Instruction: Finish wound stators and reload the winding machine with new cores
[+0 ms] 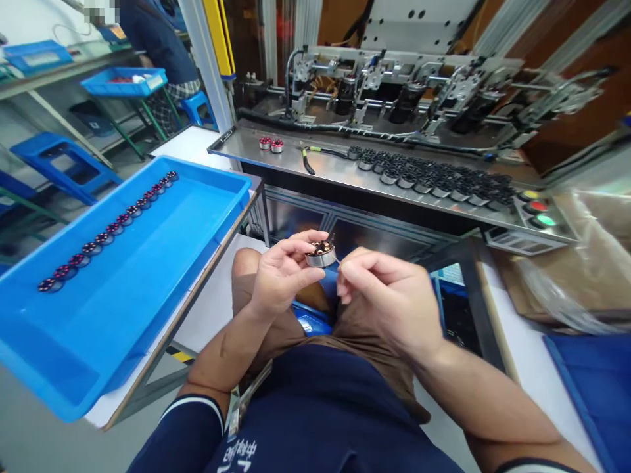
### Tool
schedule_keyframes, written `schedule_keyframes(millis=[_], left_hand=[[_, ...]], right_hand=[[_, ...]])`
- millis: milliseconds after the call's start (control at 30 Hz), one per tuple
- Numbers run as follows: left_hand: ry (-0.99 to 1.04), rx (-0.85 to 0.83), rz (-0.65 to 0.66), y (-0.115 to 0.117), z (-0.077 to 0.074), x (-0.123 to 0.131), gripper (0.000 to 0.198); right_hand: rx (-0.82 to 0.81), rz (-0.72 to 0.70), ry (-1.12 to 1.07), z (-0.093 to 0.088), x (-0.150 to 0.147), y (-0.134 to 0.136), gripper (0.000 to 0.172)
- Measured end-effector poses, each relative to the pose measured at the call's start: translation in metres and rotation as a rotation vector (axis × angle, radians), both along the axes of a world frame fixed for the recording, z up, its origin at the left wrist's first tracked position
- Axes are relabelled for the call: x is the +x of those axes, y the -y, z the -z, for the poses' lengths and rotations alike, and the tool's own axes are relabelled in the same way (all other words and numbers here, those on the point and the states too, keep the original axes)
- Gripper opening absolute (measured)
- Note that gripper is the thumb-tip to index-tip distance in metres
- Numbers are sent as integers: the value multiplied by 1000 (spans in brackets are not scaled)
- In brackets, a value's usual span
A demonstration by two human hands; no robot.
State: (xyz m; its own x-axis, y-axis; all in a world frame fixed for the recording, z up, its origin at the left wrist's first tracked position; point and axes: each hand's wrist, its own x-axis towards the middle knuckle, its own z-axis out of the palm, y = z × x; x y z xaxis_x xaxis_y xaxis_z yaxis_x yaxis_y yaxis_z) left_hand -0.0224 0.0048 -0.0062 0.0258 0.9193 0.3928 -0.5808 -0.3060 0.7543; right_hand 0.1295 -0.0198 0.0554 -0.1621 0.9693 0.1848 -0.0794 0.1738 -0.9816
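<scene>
My left hand (279, 272) grips a small wound motor stator (320, 259) between thumb and fingers, above my lap. The stator has a silvery outer rim, a dark top and copper-coloured coils. A thin copper-coloured wire (338, 261) runs from its right side to my right hand (394, 295). Thumb and fingers of that hand are pinched on the wire's end, just beside the stator. On the metal ledge ahead are two red-topped stators (271, 144), a pair of cutting pliers (308, 159) with green-and-black handles, and a dense group of black-topped stators (438, 177).
At the left, a blue tray (142, 263) holds a diagonal row of similar parts (113, 228). A machine (389, 92) stands behind the ledge, with coloured push buttons (537, 207) at its right end. Plastic-wrapped cardboard (582, 263) lies right. A person (158, 52) is at back left.
</scene>
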Motion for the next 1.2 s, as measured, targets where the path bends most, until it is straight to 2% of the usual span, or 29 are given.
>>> schedule_keyframes(millis=[100, 200, 300, 400, 500, 533, 600, 667, 700, 733, 800, 867, 933, 1067, 1200], left_hand=[[-37, -6, -5, -9, 0, -7, 31], [-68, 18, 19, -12, 0, -11, 30], [-126, 39, 32, -13, 1, -10, 30], [-208, 95, 30, -16, 1, -2, 29], [-296, 209, 91, -21, 0, 11, 23], [-331, 249, 102, -22, -2, 14, 25], [-399, 299, 31, -24, -5, 19, 44], [-471, 272, -108, -23, -8, 22, 69], [-509, 224, -146, -21, -10, 23, 75], [-544, 163, -141, -18, -11, 25, 73], [-589, 33, -29, -11, -12, 30, 58], [-570, -57, 69, -5, -13, 36, 47], [-534, -89, 91, -3, -13, 41, 42], [-581, -57, 32, -4, -12, 39, 38], [-660, 22, -75, -3, -9, 31, 40]], right_hand=[[-288, -180, -274, 17, -13, -6, 33], [-430, -264, -398, 30, -15, -10, 32], [-491, -347, -490, 39, -3, -13, 35], [-506, -452, -565, 46, 12, -16, 47], [-471, -514, -610, 51, 24, -19, 40], [-445, -516, -611, 53, 28, -20, 37], [-343, -455, -553, 55, 37, -22, 36], [-105, -283, -368, 58, 48, -24, 36], [67, -167, -235, 58, 54, -25, 35], [255, -57, -88, 59, 60, -26, 32], [597, 93, 178, 60, 70, -27, 33], [792, 142, 322, 60, 76, -28, 38], [843, 143, 361, 60, 78, -29, 42], [766, 78, 270, 58, 79, -30, 42], [682, 52, 136, 52, 76, -32, 25]])
